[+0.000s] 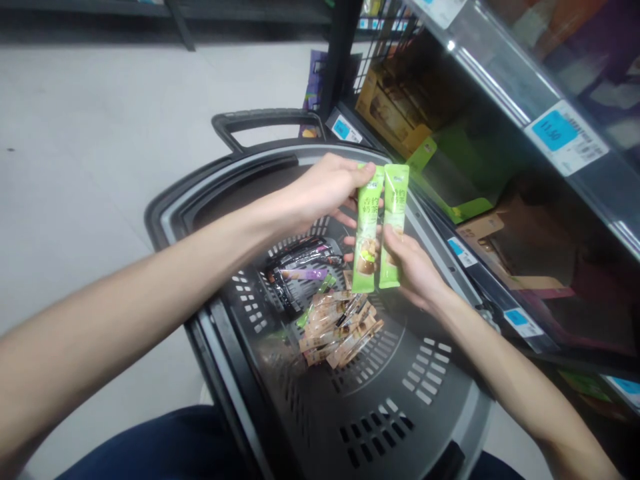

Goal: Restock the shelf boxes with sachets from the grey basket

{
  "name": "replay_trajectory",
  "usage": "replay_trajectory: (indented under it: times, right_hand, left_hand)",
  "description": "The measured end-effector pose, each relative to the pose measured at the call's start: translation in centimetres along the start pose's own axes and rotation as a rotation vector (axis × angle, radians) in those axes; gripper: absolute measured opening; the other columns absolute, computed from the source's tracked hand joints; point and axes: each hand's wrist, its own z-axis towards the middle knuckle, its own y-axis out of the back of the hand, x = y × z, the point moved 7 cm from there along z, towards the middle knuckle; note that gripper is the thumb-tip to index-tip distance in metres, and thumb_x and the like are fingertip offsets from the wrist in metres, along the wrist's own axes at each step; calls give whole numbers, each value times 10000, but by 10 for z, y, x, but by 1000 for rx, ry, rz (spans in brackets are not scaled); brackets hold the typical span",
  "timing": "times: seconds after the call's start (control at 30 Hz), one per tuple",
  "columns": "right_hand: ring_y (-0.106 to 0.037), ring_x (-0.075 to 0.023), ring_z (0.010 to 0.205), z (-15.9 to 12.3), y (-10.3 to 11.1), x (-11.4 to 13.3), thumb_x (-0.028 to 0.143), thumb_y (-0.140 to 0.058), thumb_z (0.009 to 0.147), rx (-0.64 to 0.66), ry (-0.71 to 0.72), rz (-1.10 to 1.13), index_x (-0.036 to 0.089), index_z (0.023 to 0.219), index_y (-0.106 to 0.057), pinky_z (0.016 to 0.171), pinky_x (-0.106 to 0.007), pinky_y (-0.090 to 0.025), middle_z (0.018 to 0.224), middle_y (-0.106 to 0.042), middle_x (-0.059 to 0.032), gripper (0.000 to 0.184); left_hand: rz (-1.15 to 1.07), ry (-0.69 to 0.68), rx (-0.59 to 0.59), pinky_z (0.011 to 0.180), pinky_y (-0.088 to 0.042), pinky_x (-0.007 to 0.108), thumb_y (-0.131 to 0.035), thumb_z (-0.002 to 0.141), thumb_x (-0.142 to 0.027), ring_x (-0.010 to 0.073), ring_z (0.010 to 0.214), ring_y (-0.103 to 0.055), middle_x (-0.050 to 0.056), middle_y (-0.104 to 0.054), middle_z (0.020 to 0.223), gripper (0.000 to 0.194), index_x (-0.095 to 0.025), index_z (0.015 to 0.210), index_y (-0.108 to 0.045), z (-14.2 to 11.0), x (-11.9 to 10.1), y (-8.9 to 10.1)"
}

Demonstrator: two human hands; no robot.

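Observation:
Over a dark grey shopping basket (425, 413), my left hand (327, 187) pinches a green milk tea sachet (367, 247) near its top end, thumb on the front. Beside it, my right hand (415, 267) grips a second green milk tea sachet (397, 200) low down, with its thumb across the front. Both sachets stand nearly upright, side by side, printed faces toward me. Below them in the basket lies a loose pile of tan sachets (325, 327). A purple sachet (305, 274) and dark shiny packets (285, 293) lie farther left, with a little green showing among them.
Store shelves with price tags (565, 137) rise close on the right, with open display boxes (395, 110) on a lower shelf. The basket's handle (265, 119) sticks out at its far end. Pale floor (90, 133) lies to the left, with another dark shelf (100, 23) behind.

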Motion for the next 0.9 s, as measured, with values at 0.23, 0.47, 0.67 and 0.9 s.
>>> replay_trajectory:
  times: [0.23,0.47,0.67,0.9]
  right_hand:
    - [-672,-120,717,5,12,4,469,-788,859,-122,131,0,184,1004,-680,661,-240,-581,912,-744,-40,337]
    - [-278,-74,466,-1,10,10,755,-539,908,-40,35,122,206,941,-632,423,-209,-295,614,-373,66,558]
    - [-583,-102,674,-8,0,17,393,-749,898,-44,161,84,228,933,-588,598,-215,-509,815,-623,24,233]
    - [-711,-138,758,-13,3,25,327,-827,850,-124,388,-54,221,969,-606,734,-287,-607,930,-732,-11,273]
  left_hand:
    - [16,-14,-9,697,-543,252,-509,1003,-379,150,719,-673,63,-696,797,256,-157,1057,-624,1,-1,1]
    - [-303,98,63,411,-260,213,-495,991,-560,44,422,-302,-27,-476,599,401,-187,849,-538,0,-5,-3]
    - [-421,53,186,383,-238,166,-475,977,-642,27,399,-261,-69,-296,517,510,-176,779,-536,-9,-22,-15]
    - [-363,36,152,403,-309,170,-276,1006,-689,64,415,-369,-43,-334,503,634,-173,822,-596,-9,-21,-12]
